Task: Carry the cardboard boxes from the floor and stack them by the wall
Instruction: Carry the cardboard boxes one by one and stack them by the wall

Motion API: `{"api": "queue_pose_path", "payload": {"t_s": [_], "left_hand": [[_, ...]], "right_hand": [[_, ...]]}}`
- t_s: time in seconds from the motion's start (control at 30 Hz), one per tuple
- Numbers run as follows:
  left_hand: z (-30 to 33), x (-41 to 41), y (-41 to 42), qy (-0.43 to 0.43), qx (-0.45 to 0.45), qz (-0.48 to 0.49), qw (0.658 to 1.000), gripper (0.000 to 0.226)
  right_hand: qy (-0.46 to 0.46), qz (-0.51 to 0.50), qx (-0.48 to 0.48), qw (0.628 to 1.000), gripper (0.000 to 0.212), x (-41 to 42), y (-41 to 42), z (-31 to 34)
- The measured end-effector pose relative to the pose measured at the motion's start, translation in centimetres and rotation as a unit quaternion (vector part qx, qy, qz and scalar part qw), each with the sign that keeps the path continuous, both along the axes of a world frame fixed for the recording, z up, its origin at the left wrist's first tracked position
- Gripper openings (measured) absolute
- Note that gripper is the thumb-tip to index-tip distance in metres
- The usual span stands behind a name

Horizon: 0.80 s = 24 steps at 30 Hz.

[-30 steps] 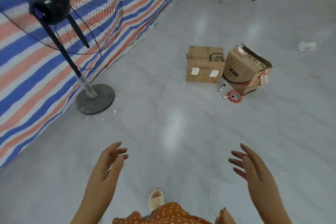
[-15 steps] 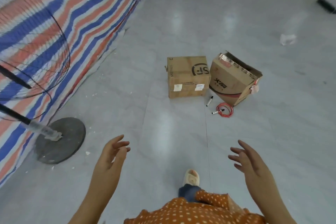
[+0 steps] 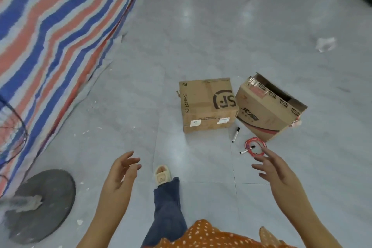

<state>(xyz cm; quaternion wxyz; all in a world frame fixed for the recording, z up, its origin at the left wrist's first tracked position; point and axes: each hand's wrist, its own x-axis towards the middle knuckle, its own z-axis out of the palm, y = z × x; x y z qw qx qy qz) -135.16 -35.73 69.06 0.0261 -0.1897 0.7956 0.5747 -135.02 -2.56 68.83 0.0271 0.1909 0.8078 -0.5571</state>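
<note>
Two cardboard boxes sit side by side on the pale tiled floor (image 3: 251,26), ahead of the person and well clear of both hands. The closed SF Express box (image 3: 208,104) rests flat, sealed, with two small white labels on its near face. Just to its right, touching or nearly touching it, the open box (image 3: 267,109) leans at a tilt, its top flaps parted and a red band printed along its lower side. In front of the pair lie a black-capped marker (image 3: 235,134), a second marker (image 3: 247,150) and a coil of red cord (image 3: 255,146), the second marker lying across the coil. The left hand (image 3: 121,171) hangs in the air with fingers relaxed and spread, holding nothing. The right hand (image 3: 276,168) is likewise empty, fingers loosely extended, its fingertips overlapping the red cord in the view though raised above the floor. A foot in a cream slipper (image 3: 162,174) steps forward between the hands, with a dark blue trouser leg (image 3: 168,205) behind it. A striped red, white and blue tarpaulin (image 3: 50,32) covers the left side, and a round grey fan base (image 3: 43,203) stands at the lower left. A crumpled white scrap (image 3: 325,44) lies further off on the right.
</note>
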Motion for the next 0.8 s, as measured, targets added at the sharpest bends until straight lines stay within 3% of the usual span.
{"api": "queue_pose_path", "payload": {"t_s": [0.17,0.37,0.63,0.7,0.8], "left_hand": [[-0.3,-14.6,-4.4,0.0,-0.006,-0.078,0.997,0.02],[0.2,-33.3,-7.9,-0.001,-0.028,-0.14,0.99,0.021],[-9.2,-48.6,-2.8,-0.092,-0.069,-0.249,0.962,0.021],[-13.3,-51.9,-1.0,-0.131,-0.084,-0.271,0.95,0.023],[-20.5,-56.8,1.6,-0.182,-0.127,-0.296,0.929,0.031]], "right_hand": [[-0.015,-0.087,-0.049,0.995,0.026,-8.6,-5.1,-2.1],[-0.063,-0.069,-0.039,0.995,0.027,-20.0,-10.3,-2.8],[-0.169,-0.099,-0.113,0.974,0.026,-31.3,-10.6,-12.1],[-0.201,-0.147,-0.179,0.952,0.023,-34.4,-10.4,-16.0],[-0.264,-0.239,-0.288,0.889,0.024,-38.9,-10.2,-22.7]]}}
